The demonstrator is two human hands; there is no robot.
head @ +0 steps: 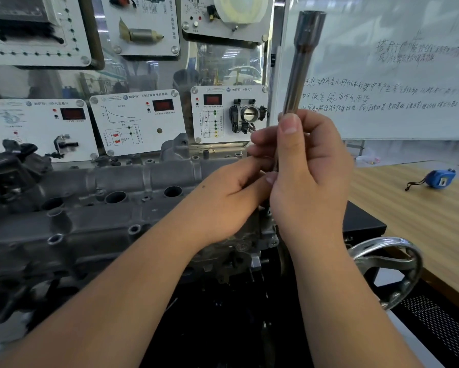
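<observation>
A long steel socket tube (304, 65) stands almost upright in the air, its open hex end at the top. My right hand (310, 171) grips its lower end, thumb pressed along the shaft. My left hand (231, 200) reaches in from the left, and its fingertips meet the tube's bottom end just under my right fingers; what they pinch there is hidden. Both hands hover above the right end of a grey engine cylinder head (111, 208), which has round plug wells along its top.
Sensor demo panels (140, 120) stand behind the engine. A whiteboard (398, 83) fills the right background. A chrome handwheel (390, 266) sits at the lower right. On the wooden table (419, 221) lies a blue tape measure (439, 179).
</observation>
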